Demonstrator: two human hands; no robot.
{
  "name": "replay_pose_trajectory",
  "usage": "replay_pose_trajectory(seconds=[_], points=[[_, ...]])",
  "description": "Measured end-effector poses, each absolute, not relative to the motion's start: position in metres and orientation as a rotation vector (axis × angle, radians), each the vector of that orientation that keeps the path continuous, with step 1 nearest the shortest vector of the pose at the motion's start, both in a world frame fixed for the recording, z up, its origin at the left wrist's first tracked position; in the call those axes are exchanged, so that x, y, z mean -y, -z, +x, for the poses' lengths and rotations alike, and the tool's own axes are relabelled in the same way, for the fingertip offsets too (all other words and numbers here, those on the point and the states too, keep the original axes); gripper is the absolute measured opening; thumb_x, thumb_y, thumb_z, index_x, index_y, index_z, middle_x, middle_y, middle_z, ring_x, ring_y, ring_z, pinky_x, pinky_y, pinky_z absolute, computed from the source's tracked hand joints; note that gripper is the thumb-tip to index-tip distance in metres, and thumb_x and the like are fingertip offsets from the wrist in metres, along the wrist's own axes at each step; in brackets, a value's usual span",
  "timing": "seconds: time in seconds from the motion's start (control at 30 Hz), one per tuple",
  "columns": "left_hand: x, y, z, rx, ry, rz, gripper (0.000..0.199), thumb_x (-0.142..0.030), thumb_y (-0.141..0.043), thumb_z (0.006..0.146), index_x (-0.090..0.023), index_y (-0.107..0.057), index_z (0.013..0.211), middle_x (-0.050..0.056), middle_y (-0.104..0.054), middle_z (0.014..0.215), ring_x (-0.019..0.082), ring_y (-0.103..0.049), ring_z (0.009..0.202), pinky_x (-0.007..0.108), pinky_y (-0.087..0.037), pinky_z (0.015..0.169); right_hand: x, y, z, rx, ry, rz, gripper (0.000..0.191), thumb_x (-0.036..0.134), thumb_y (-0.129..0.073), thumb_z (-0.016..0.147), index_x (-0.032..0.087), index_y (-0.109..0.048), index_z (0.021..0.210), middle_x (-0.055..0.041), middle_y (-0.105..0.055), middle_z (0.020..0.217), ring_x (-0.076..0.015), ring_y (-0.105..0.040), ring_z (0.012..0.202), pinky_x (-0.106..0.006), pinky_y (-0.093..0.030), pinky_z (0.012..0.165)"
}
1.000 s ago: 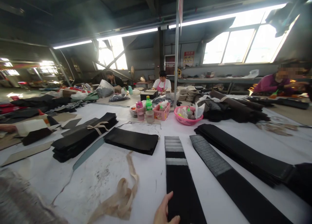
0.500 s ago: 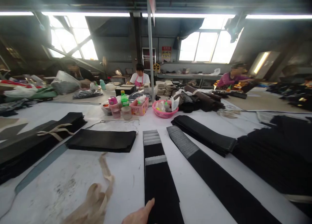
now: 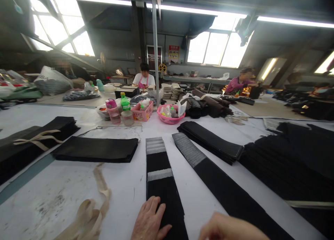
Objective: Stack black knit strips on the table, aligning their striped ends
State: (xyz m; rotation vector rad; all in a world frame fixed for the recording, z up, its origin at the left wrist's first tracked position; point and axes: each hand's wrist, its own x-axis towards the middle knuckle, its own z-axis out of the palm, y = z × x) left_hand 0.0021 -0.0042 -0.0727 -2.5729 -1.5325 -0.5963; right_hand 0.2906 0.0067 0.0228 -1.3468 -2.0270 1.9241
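At far left on the white counter (image 3: pixel 122 198) lies a black bundle (image 3: pixel 65 128) tied with pale ribbon, and beside it a flat black stack (image 3: pixel 96 149). Nearer, a loose beige ribbon (image 3: pixel 90 215) curls. Next, the left hand (image 3: pixel 150 219) rests on the left edge of a black strip (image 3: pixel 163 187) with grey bands toward its far end; its grip is apart, thumb spread from the fingers. A pink basket (image 3: pixel 171 120) stands beyond. The right hand (image 3: pixel 224 227) is blurred and cut off, so its grip cannot be told. It appears near a second black strip (image 3: pixel 219 180), grey at the far end. Farther right sit layered black strips (image 3: pixel 211 140) and dark cloth (image 3: pixel 289 163).
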Motion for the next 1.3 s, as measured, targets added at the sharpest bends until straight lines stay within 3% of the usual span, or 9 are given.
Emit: replay_pose_trajectory(seconds=[0.07, 0.2, 0.27, 0.43, 0.63, 0.8, 1.07, 1.2, 1.3], points=[[0.005, 0.072, 0.001, 1.498, 0.643, -2.558, 0.051, -0.041, -0.079, 0.062, -0.022, -0.063, 0.106, 0.010, -0.065, 0.109, 0.031, -0.063, 0.100, 0.040, -0.058, 0.079, -0.050, -0.023, 0.300, 2.068, -1.657, -1.473, 0.023, 0.034, -0.057, 0.085, 0.019, -0.066, 0.100, 0.0007, -0.063, 0.070, -0.0133, -0.060, 0.057, -0.022, -0.047, 0.052], [0.006, 0.071, -0.001, 1.484, 0.707, -2.540, 0.051, -0.043, -0.078, 0.062, -0.022, -0.061, 0.106, 0.009, -0.064, 0.107, 0.029, -0.063, 0.099, 0.038, -0.058, 0.078, -0.125, -0.010, 0.310, 2.315, -0.521, -1.738, 0.013, 0.022, -0.056, 0.083, 0.022, -0.066, 0.092, -0.0017, -0.066, 0.095, -0.0183, -0.062, 0.086, -0.028, -0.046, 0.073], [0.006, 0.072, -0.003, 1.480, 0.731, -2.538, 0.051, -0.046, -0.077, 0.064, -0.023, -0.060, 0.107, 0.009, -0.064, 0.106, 0.028, -0.063, 0.100, 0.038, -0.059, 0.077, -0.145, -0.001, 0.314, 2.378, -0.322, -1.777, 0.017, 0.019, -0.059, 0.081, 0.024, -0.066, 0.095, -0.0026, -0.064, 0.101, -0.0203, -0.060, 0.094, -0.030, -0.045, 0.077], [0.005, 0.076, -0.004, 1.479, 0.757, -2.532, 0.053, -0.047, -0.077, 0.063, -0.023, -0.060, 0.107, 0.008, -0.063, 0.105, 0.028, -0.063, 0.100, 0.038, -0.059, 0.077, -0.158, 0.014, 0.323, 2.441, -0.301, -1.755, 0.019, 0.018, -0.062, 0.079, 0.024, -0.065, 0.097, -0.0030, -0.062, 0.103, -0.0218, -0.057, 0.101, -0.030, -0.044, 0.081], [0.004, 0.075, -0.003, 1.472, 0.760, -2.540, 0.052, -0.047, -0.076, 0.065, -0.022, -0.060, 0.108, 0.009, -0.063, 0.105, 0.027, -0.062, 0.100, 0.036, -0.058, 0.078, -0.165, 0.014, 0.329, 2.488, -0.345, -1.712, 0.015, 0.023, -0.061, 0.081, 0.027, -0.064, 0.094, -0.0013, -0.061, 0.100, -0.0201, -0.057, 0.096, -0.029, -0.044, 0.078], [0.005, 0.074, -0.003, 1.487, 0.758, -2.532, 0.051, -0.045, -0.077, 0.064, -0.023, -0.060, 0.107, 0.008, -0.063, 0.105, 0.027, -0.062, 0.100, 0.036, -0.058, 0.078, -0.171, 0.014, 0.331, 2.509, -0.367, -1.692, 0.023, 0.022, -0.063, 0.079, 0.027, -0.061, 0.101, -0.0007, -0.061, 0.099, -0.0186, -0.057, 0.093, -0.028, -0.043, 0.077], [0.007, 0.076, -0.003, 1.554, 0.754, -2.562, 0.049, -0.044, -0.075, 0.067, -0.024, -0.061, 0.109, 0.007, -0.063, 0.107, 0.028, -0.062, 0.103, 0.036, -0.057, 0.082, -0.174, 0.012, 0.328, 2.552, -0.311, -1.689, 0.010, 0.021, -0.066, 0.076, 0.024, -0.063, 0.084, -0.0008, -0.058, 0.090, -0.0177, -0.057, 0.084, -0.025, -0.041, 0.065], [0.008, 0.075, -0.003, 1.576, 0.760, -2.572, 0.048, -0.044, -0.074, 0.068, -0.024, -0.061, 0.109, 0.008, -0.062, 0.108, 0.028, -0.061, 0.104, 0.037, -0.057, 0.082, -0.163, 0.010, 0.322, 2.544, -0.189, -1.642, 0.011, 0.014, -0.062, 0.077, 0.023, -0.059, 0.081, -0.0029, -0.056, 0.101, -0.0208, -0.053, 0.098, -0.032, -0.043, 0.081], [0.007, 0.075, -0.003, 1.563, 0.778, -2.569, 0.048, -0.044, -0.073, 0.069, -0.024, -0.060, 0.110, 0.008, -0.062, 0.108, 0.028, -0.061, 0.103, 0.038, -0.057, 0.082, -0.153, 0.012, 0.319, 2.558, -0.086, -1.487, 0.017, 0.006, -0.056, 0.076, 0.022, -0.054, 0.080, -0.0034, -0.057, 0.103, -0.0224, -0.049, 0.110, -0.040, -0.036, 0.099]])
